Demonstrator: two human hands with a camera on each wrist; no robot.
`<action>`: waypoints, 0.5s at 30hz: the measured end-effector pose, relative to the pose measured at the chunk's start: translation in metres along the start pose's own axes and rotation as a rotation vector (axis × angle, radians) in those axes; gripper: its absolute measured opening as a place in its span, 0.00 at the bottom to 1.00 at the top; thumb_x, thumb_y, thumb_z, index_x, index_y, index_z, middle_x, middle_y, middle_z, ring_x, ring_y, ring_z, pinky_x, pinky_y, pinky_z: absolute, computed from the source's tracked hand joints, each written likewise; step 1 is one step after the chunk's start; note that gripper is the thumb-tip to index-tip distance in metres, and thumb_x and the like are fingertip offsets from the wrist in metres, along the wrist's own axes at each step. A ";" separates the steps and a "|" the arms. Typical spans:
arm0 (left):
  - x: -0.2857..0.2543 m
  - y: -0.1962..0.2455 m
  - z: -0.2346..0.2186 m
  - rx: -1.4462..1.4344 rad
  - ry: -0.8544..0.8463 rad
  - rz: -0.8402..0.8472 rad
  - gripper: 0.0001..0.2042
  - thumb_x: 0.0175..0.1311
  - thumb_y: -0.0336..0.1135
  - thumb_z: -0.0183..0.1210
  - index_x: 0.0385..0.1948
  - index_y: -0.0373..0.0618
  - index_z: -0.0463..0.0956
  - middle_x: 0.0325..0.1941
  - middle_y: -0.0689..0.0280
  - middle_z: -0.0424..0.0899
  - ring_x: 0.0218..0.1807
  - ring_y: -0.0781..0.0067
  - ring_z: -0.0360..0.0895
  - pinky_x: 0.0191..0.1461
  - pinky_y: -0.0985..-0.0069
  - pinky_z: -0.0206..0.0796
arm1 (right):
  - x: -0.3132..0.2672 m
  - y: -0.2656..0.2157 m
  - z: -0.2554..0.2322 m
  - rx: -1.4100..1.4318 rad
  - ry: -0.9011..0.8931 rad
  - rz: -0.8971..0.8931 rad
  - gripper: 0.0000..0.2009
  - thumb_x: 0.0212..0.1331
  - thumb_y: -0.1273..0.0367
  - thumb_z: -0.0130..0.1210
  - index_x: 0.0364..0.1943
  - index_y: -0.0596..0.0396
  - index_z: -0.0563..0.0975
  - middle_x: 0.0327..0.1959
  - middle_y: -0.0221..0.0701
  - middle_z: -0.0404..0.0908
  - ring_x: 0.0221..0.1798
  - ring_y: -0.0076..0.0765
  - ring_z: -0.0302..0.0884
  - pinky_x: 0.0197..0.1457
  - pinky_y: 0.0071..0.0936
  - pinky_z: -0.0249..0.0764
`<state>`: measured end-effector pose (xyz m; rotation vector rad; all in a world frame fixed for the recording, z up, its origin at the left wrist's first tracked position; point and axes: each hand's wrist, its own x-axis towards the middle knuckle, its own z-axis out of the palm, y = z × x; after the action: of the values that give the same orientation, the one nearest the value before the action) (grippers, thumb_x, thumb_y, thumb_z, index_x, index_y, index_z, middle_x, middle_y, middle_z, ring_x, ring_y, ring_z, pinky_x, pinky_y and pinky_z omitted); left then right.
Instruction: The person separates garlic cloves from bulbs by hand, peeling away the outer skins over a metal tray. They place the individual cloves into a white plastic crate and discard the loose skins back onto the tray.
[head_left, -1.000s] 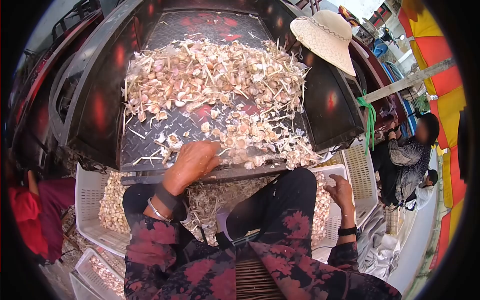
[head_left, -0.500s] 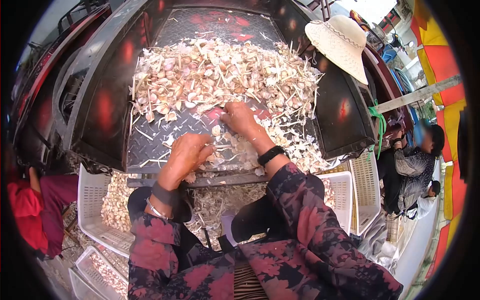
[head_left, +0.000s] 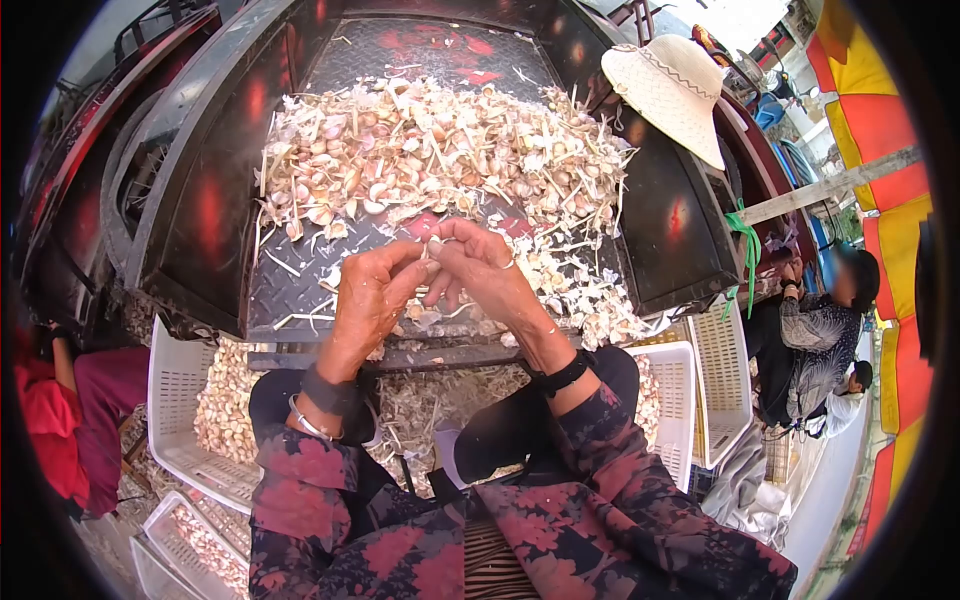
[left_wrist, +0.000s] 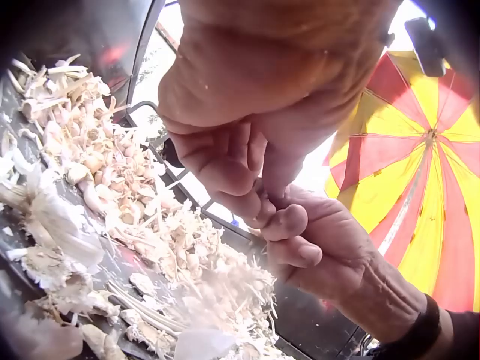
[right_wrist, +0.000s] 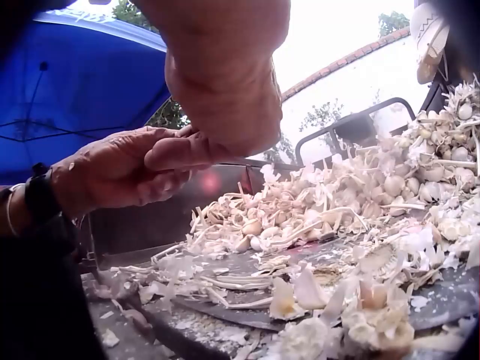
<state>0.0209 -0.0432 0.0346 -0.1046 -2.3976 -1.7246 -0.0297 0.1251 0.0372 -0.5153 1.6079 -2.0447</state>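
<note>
My left hand (head_left: 372,295) and right hand (head_left: 478,268) meet at their fingertips over the near part of a dark metal truck bed (head_left: 300,275). Between them, thumbs and fingers pinch a small pale garlic clove (head_left: 433,246); in both wrist views the fingers mostly hide it. Just beyond the hands lies a broad heap of garlic cloves (head_left: 400,150) mixed with dry stalks. Papery skins and broken garlic heads (head_left: 590,300) are scattered beside and beneath my right hand.
White plastic crates stand below the bed: one at left (head_left: 175,430) with cloves, another at right (head_left: 680,385). A straw hat (head_left: 670,90) hangs on the right side wall. Green cord (head_left: 745,255) is tied to a wooden pole (head_left: 830,185). People sit at both sides.
The right hand rises from beside the right crate, reaches to the heap's near edge, then comes back to the left hand. The left hand lifts off the scattered skins, and the fingertips come together.
</note>
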 end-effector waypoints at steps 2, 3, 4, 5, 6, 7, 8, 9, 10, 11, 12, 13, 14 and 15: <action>0.000 0.000 -0.001 -0.102 -0.025 -0.042 0.09 0.63 0.33 0.62 0.37 0.36 0.82 0.20 0.67 0.80 0.23 0.84 0.72 0.26 0.82 0.64 | -0.003 -0.002 -0.002 0.011 -0.010 0.003 0.10 0.70 0.68 0.50 0.46 0.61 0.73 0.34 0.33 0.81 0.26 0.27 0.84 0.20 0.16 0.74; -0.001 0.000 0.000 -0.156 -0.038 -0.064 0.08 0.65 0.33 0.61 0.36 0.36 0.82 0.22 0.70 0.81 0.23 0.87 0.73 0.25 0.86 0.64 | -0.004 -0.002 -0.003 0.021 -0.020 0.007 0.09 0.70 0.68 0.51 0.45 0.60 0.74 0.34 0.34 0.82 0.26 0.27 0.84 0.20 0.16 0.74; -0.001 0.004 -0.001 -0.158 -0.040 -0.062 0.08 0.65 0.33 0.61 0.36 0.36 0.82 0.22 0.70 0.81 0.23 0.87 0.73 0.25 0.86 0.64 | -0.005 -0.003 -0.004 0.019 -0.018 0.007 0.09 0.70 0.68 0.51 0.45 0.60 0.74 0.34 0.34 0.82 0.26 0.27 0.84 0.20 0.16 0.74; -0.001 0.010 -0.002 -0.207 -0.060 -0.115 0.08 0.65 0.33 0.61 0.35 0.37 0.81 0.22 0.70 0.81 0.22 0.87 0.73 0.23 0.87 0.63 | -0.006 -0.003 -0.004 -0.056 0.019 -0.037 0.09 0.69 0.68 0.51 0.43 0.61 0.75 0.33 0.35 0.82 0.25 0.27 0.84 0.20 0.16 0.74; -0.002 0.013 -0.002 -0.256 -0.081 -0.171 0.07 0.65 0.32 0.60 0.34 0.37 0.81 0.22 0.69 0.81 0.21 0.87 0.74 0.20 0.87 0.63 | -0.008 -0.002 -0.004 -0.129 0.058 -0.079 0.09 0.69 0.68 0.52 0.42 0.62 0.75 0.33 0.35 0.82 0.25 0.27 0.83 0.20 0.16 0.74; -0.003 0.012 0.000 -0.257 -0.084 -0.173 0.07 0.65 0.32 0.60 0.34 0.37 0.81 0.22 0.69 0.81 0.21 0.87 0.74 0.20 0.87 0.63 | -0.010 -0.002 -0.004 -0.129 0.061 -0.077 0.09 0.69 0.68 0.52 0.42 0.62 0.75 0.33 0.35 0.82 0.25 0.27 0.83 0.20 0.16 0.74; -0.003 0.009 0.002 -0.416 -0.084 -0.211 0.07 0.64 0.32 0.60 0.35 0.36 0.80 0.22 0.69 0.81 0.21 0.86 0.74 0.20 0.87 0.63 | -0.011 -0.003 -0.002 -0.024 0.079 -0.048 0.09 0.68 0.68 0.53 0.41 0.62 0.76 0.32 0.36 0.83 0.25 0.27 0.83 0.21 0.16 0.76; -0.003 0.007 0.004 -0.575 -0.082 -0.249 0.07 0.64 0.31 0.60 0.35 0.36 0.80 0.23 0.68 0.81 0.20 0.85 0.75 0.19 0.87 0.63 | -0.012 -0.004 -0.001 0.080 0.096 -0.020 0.09 0.67 0.68 0.54 0.40 0.63 0.76 0.31 0.36 0.83 0.25 0.27 0.83 0.22 0.17 0.77; -0.003 0.005 0.005 -0.575 -0.084 -0.252 0.07 0.64 0.31 0.60 0.35 0.36 0.80 0.23 0.68 0.81 0.20 0.85 0.75 0.19 0.87 0.63 | -0.012 -0.001 -0.001 0.082 0.098 -0.018 0.09 0.67 0.68 0.54 0.40 0.63 0.76 0.31 0.36 0.83 0.25 0.27 0.83 0.22 0.17 0.77; -0.003 0.004 0.005 -0.678 -0.072 -0.260 0.07 0.63 0.30 0.60 0.36 0.36 0.80 0.24 0.68 0.81 0.20 0.84 0.75 0.18 0.88 0.64 | -0.010 0.004 0.000 0.201 0.113 -0.040 0.09 0.67 0.68 0.54 0.40 0.63 0.76 0.30 0.37 0.83 0.25 0.28 0.84 0.23 0.17 0.78; -0.002 0.003 0.005 -0.781 -0.059 -0.268 0.07 0.63 0.30 0.60 0.37 0.36 0.79 0.24 0.67 0.81 0.20 0.84 0.76 0.17 0.88 0.64 | -0.010 0.007 0.000 0.319 0.128 -0.063 0.09 0.67 0.68 0.54 0.40 0.63 0.76 0.30 0.38 0.83 0.26 0.28 0.84 0.24 0.18 0.80; -0.002 0.004 0.004 -0.782 -0.060 -0.268 0.07 0.63 0.30 0.60 0.37 0.36 0.79 0.24 0.67 0.81 0.20 0.84 0.76 0.17 0.88 0.64 | -0.011 0.007 -0.001 0.318 0.129 -0.062 0.09 0.67 0.68 0.54 0.40 0.63 0.76 0.30 0.38 0.83 0.26 0.28 0.84 0.24 0.18 0.80; -0.002 0.006 0.001 -0.804 -0.084 -0.301 0.07 0.63 0.29 0.59 0.38 0.36 0.80 0.24 0.68 0.81 0.19 0.84 0.75 0.18 0.88 0.63 | -0.013 0.007 -0.001 0.391 0.093 -0.055 0.09 0.67 0.69 0.54 0.41 0.63 0.75 0.30 0.39 0.83 0.26 0.30 0.84 0.25 0.19 0.81; -0.002 0.007 -0.001 -0.824 -0.110 -0.333 0.07 0.63 0.28 0.58 0.40 0.36 0.80 0.23 0.68 0.81 0.19 0.85 0.74 0.19 0.88 0.63 | -0.015 0.007 -0.001 0.464 0.058 -0.050 0.09 0.67 0.69 0.54 0.42 0.63 0.75 0.31 0.41 0.83 0.27 0.31 0.85 0.26 0.20 0.83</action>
<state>0.0240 -0.0414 0.0412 0.0995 -1.6650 -2.8182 -0.0173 0.1335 0.0298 -0.3305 1.0995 -2.3876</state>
